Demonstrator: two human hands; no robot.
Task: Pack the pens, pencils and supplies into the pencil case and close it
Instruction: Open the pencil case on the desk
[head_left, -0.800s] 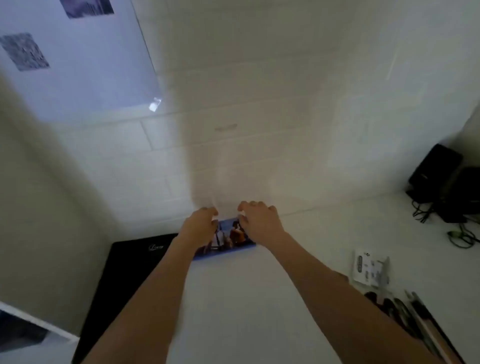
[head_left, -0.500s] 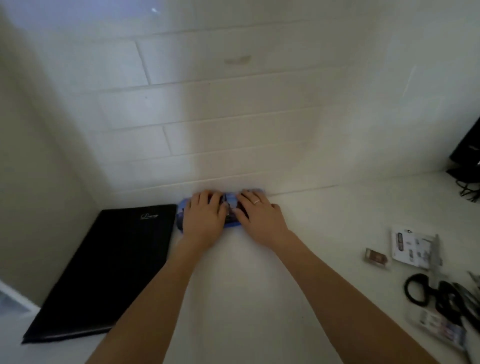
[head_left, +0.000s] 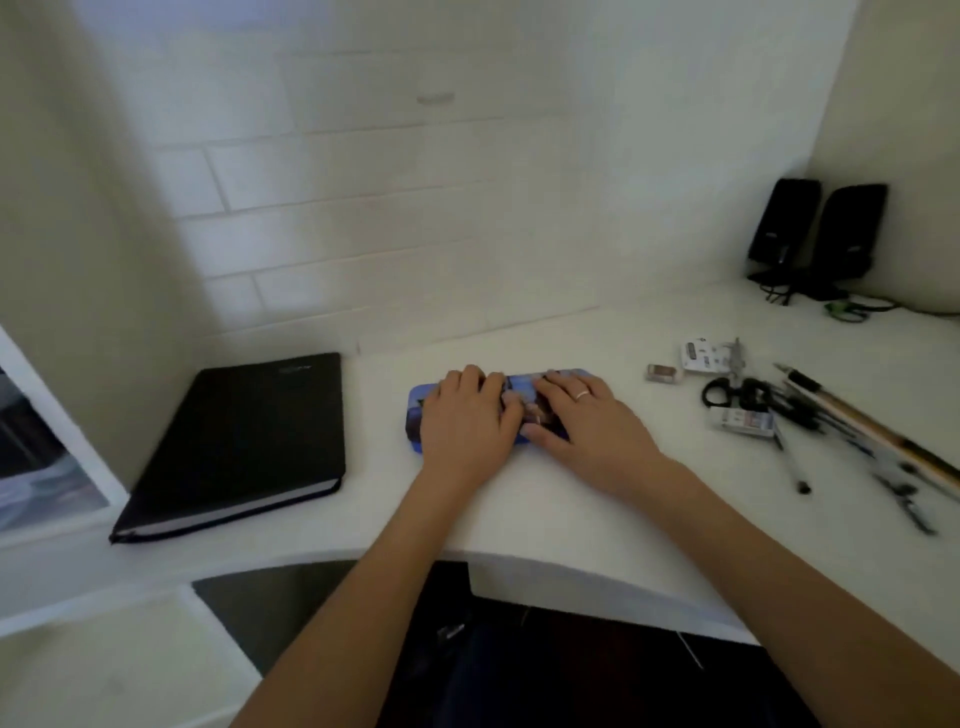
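A blue printed pencil case (head_left: 519, 397) lies flat and closed on the white desk (head_left: 597, 499), in the middle. My left hand (head_left: 467, 421) covers its left half and my right hand (head_left: 582, 415) covers its right half, fingers curled over the far edge. To the right lie the supplies: black scissors (head_left: 727, 392), an eraser (head_left: 664, 372), a small white box (head_left: 744, 420), a card pack (head_left: 705, 355), and several pens and pencils (head_left: 872, 436).
A black notebook (head_left: 244, 441) lies left of the case. Two black speakers (head_left: 815, 234) with cables stand at the back right corner. A tiled wall rises right behind the desk. The desk's curved front edge is just below my forearms.
The camera has tilted down, so the desk front and the supplies now show. Both hands have stayed on the case, which now lies flat a little nearer to me.
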